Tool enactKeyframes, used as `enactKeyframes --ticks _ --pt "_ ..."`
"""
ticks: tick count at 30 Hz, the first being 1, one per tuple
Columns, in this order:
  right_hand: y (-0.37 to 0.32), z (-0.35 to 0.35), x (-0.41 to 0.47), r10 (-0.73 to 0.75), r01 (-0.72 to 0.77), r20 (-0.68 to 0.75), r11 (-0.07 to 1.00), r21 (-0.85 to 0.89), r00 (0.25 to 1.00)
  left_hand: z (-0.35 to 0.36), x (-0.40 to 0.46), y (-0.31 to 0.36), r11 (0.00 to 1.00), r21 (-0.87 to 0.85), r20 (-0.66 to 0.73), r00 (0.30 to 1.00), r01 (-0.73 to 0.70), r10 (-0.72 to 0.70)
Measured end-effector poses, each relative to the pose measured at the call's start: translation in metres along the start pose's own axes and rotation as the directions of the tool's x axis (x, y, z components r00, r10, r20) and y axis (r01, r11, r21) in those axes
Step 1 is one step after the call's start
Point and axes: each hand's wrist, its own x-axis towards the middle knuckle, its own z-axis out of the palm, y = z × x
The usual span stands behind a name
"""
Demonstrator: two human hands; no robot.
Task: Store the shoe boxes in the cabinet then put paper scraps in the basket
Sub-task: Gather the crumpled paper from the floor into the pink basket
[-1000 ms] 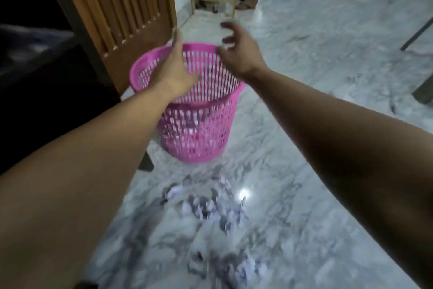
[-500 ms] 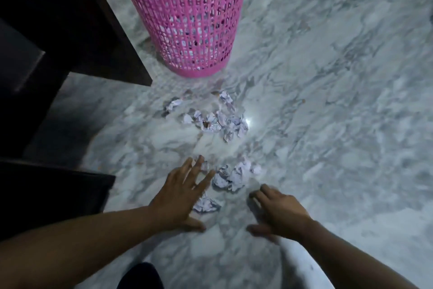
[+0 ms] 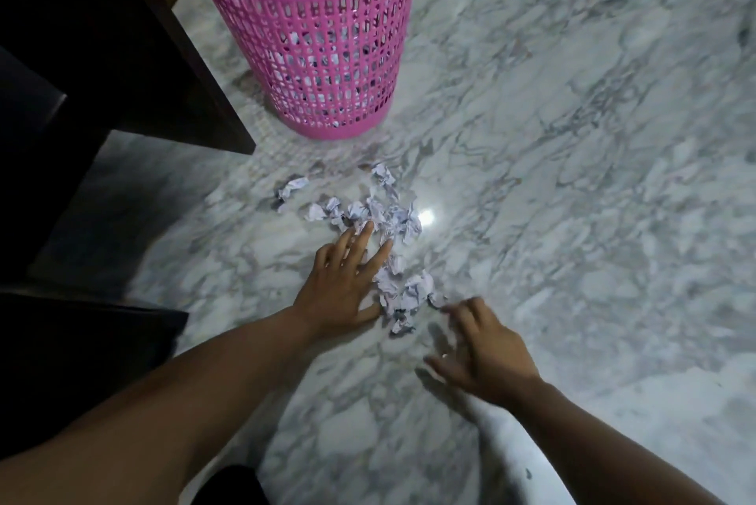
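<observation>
- Plainly, the scraps (image 3: 384, 242) are crumpled paper: judged very light, soft and springy, likely to skid on the polished floor (image 3: 572, 177) and to slip out of a loose grip.
- They lie in two loose clusters on the floor, the farther one just before the basket (image 3: 315, 34), the nearer one between the hands.
- Left hand (image 3: 343, 283) lies flat, fingers straight and spread, their tips at the farther cluster and its inner edge against the nearer one; it holds nothing.
- Right hand (image 3: 482, 349) hovers loosely curled beside the nearer cluster, empty and blurred.
- Best hold, I judge: rake scraps together, then cup them between both palms rather than pinch singly.
- Basket stands upright, well apart from the hands; through its mesh a few pale scraps show at the bottom.
</observation>
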Motion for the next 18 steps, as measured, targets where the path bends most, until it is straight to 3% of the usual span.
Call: enactKeyframes --ticks 3,6,9,12,14,18 --pt "0.016 0.026 -0.024 -0.204 0.222 0.123 0.963 -0.155 0.971 0.004 -0.007 -0.008 1.0 -0.005 0.042 0.999 0.001 -0.001" --pt "0.026 0.032 0.001 -0.071 0.074 0.057 0.996 -0.052 0.996 0.008 -0.008 -0.022 0.997 0.043 0.047 0.997 -0.058 0.056" --pt "0.02 0.013 0.039 0.133 -0.117 -0.062 0.97 0.211 0.989 0.005 -0.003 -0.033 0.989 0.062 0.012 0.991 -0.132 0.132" --pt "-0.006 0.0 0.065 0.152 -0.083 -0.21 0.949 0.305 0.966 0.001 0.001 -0.041 0.99 0.031 -0.004 0.991 -0.135 0.135" --pt "-0.025 0.002 0.074 0.09 -0.051 -0.203 0.981 0.189 0.975 -0.002 -0.003 -0.046 0.991 -0.012 0.015 0.991 -0.135 0.135" --pt "-0.046 0.028 0.086 0.03 -0.014 0.113 0.989 -0.147 0.993 -0.002 -0.034 -0.056 0.986 0.011 0.114 0.98 -0.167 0.165"
